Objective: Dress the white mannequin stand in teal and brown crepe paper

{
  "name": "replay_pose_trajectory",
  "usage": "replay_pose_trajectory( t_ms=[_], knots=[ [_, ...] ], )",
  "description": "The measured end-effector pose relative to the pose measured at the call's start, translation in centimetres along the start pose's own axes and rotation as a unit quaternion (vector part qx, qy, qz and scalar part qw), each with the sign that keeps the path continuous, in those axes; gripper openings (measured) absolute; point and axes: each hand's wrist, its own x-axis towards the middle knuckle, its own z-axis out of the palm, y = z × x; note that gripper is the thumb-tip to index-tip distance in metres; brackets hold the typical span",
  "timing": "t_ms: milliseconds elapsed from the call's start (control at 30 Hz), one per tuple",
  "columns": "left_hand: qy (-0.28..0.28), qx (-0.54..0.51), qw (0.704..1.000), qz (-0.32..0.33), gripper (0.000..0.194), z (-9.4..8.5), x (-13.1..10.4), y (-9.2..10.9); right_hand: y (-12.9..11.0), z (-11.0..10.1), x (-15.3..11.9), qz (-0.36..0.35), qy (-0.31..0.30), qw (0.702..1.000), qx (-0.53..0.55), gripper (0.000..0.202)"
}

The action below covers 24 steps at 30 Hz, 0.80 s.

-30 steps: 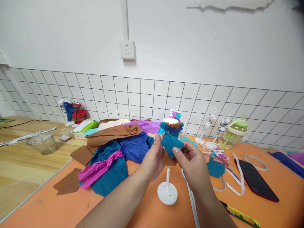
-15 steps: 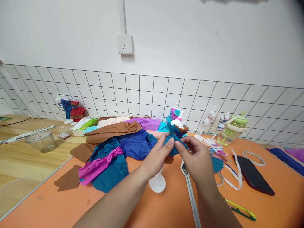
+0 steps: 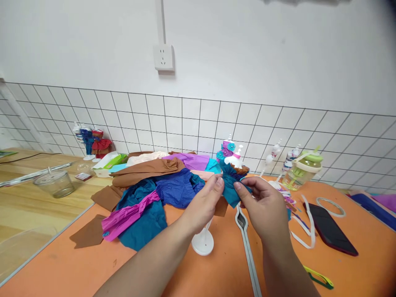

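Observation:
A small white mannequin (image 3: 234,160) with a pink neck band leans in front of me, its round white base (image 3: 202,243) low over the orange table. Gathered teal paper (image 3: 231,187) hangs from its front, below brown and dark blue ruffles. My right hand (image 3: 264,202) pinches the right edge of the teal paper between thumb and fingers. On the left side of the paper, my left hand (image 3: 204,202) is closed round the mannequin, whose middle it hides.
Crumpled blue paper (image 3: 177,189), magenta paper (image 3: 133,214) and brown sheets lie left. A grey-white zipper-like strip (image 3: 247,243) runs toward me. Right are a phone (image 3: 332,229), a green-lidded bottle (image 3: 303,169) and yellow-green tweezers (image 3: 320,277).
My right hand has moved slightly right, and more of the teal paper now shows spread between my hands. The mannequin's top has shifted right and its base slightly left.

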Motion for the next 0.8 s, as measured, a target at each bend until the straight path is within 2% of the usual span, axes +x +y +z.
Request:
replay_pose_trajectory(
  t_ms=[233,367,467,633,733,800],
  knots=[
    [-0.007,-0.009,1.0,-0.012,0.058,0.0,-0.3,0.6,0.3,0.2,0.4,0.019,-0.01,1.0,0.014,0.037],
    [-0.019,-0.031,0.998,-0.052,0.069,0.2,-0.3,0.8,0.5,0.1,0.6,0.014,-0.013,1.0,0.005,0.039],
    [-0.01,-0.056,0.997,-0.059,0.068,0.1,-0.3,0.5,0.5,0.1,0.8,0.008,-0.014,0.999,0.029,0.038],
    [-0.072,-0.115,0.987,-0.085,0.055,-0.4,-0.2,0.8,0.7,0.1,1.0,0.011,-0.07,0.99,0.118,0.038],
    [-0.105,-0.141,0.98,-0.093,0.045,-0.7,-0.1,1.3,0.9,0.2,1.2,0.024,-0.08,0.984,0.16,0.036],
    [-0.141,-0.155,0.972,-0.107,0.038,-0.9,-0.1,1.6,1.2,0.3,1.3,0.035,-0.099,0.975,0.197,0.041]
  ],
)
